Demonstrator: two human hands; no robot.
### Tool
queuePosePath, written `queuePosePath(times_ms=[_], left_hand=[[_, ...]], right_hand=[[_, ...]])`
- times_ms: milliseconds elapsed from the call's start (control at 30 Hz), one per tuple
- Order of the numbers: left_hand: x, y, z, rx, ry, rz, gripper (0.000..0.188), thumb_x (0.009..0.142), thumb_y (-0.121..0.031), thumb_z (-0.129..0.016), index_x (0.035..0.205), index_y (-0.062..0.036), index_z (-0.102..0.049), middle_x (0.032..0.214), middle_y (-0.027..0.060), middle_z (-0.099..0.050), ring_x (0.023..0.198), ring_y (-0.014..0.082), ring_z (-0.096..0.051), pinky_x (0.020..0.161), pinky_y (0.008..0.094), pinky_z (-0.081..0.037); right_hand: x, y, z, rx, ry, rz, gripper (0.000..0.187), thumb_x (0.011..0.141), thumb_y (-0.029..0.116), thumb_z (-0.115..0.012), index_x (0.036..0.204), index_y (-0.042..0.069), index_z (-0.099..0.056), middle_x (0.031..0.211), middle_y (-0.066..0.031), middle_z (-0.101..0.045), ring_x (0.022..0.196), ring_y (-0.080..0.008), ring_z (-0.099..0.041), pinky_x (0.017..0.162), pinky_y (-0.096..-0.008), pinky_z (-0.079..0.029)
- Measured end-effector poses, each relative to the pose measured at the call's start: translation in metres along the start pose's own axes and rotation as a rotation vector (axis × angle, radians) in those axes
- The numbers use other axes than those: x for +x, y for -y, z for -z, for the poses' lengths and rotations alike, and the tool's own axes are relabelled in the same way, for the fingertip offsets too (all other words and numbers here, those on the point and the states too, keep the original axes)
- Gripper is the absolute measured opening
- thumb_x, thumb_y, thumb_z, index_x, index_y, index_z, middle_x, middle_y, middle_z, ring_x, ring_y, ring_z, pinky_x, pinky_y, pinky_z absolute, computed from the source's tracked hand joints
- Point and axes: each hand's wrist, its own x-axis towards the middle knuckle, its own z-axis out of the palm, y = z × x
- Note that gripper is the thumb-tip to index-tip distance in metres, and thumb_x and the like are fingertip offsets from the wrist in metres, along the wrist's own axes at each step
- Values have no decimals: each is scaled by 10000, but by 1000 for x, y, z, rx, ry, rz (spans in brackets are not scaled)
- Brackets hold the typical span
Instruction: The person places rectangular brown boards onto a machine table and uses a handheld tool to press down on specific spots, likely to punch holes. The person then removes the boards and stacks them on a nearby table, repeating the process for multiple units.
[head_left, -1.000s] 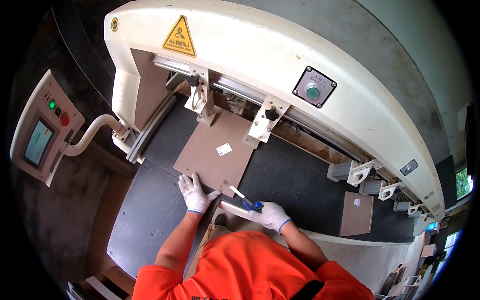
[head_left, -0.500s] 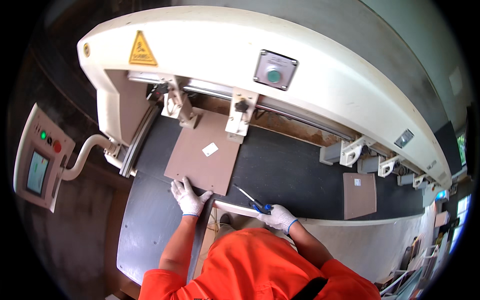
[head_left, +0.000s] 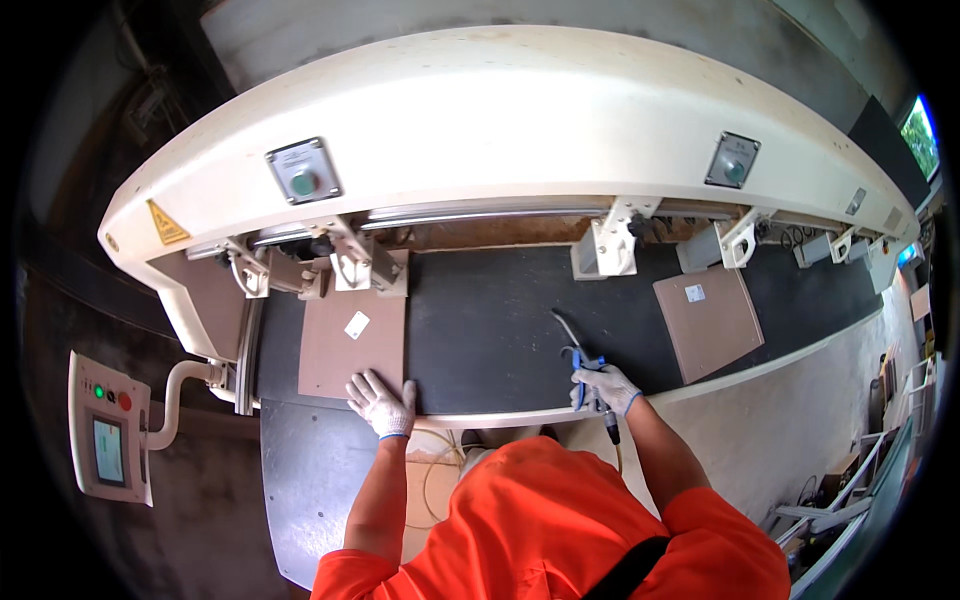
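My left hand (head_left: pixel 381 404), in a white knit glove, rests flat with fingers spread on the near right corner of a brown panel (head_left: pixel 328 355). This panel carries a small white label (head_left: pixel 356 325), and its far edge lies under the machine's clamp blocks. In my gloved right hand (head_left: pixel 612 386) is a blue air blow gun (head_left: pixel 579 366). Its thin bent nozzle points away from me over the dark bed, and a hose hangs from its handle. A second labelled brown panel (head_left: pixel 708 325) lies farther right, apart from both hands.
A long cream machine beam (head_left: pixel 500 120) arches over the dark bed (head_left: pixel 490 320), with clamp blocks (head_left: pixel 608 248) along its underside. Two green buttons sit on its front. On the left, a control panel (head_left: pixel 108 430) hangs from a curved arm, beside a grey side table (head_left: pixel 310 470).
The view has turned and shifted right. My right hand has swung the blow gun rightward, away from the left panel. My left hand stays on that panel's near edge.
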Motion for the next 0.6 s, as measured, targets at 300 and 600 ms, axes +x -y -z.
queuePosePath(times_ms=[300, 600], left_hand=[[0, 0, -18, 154, -41, 4, 979, 1028, -612, -648, 1710, 28, -359, 1788, 319, -285, 1676, 517, -193, 1348, 653, -149], [-6, -24, -20, 51, -126, 19, 700, 1072, -413, -661, 1588, 46, -544, 1695, 297, -472, 1615, 481, -374, 1342, 530, -296]], right_hand=[[8, 3, 13, 11, 144, -26, 298, 1056, 331, -771, 1010, 40, -724, 845, -110, -790, 557, -163, -705, 452, -301, -511], [12, 4, 15, 50, 158, -49, 276, 1048, 311, -767, 1042, 38, -727, 847, -108, -789, 598, -180, -728, 464, -329, -522]])
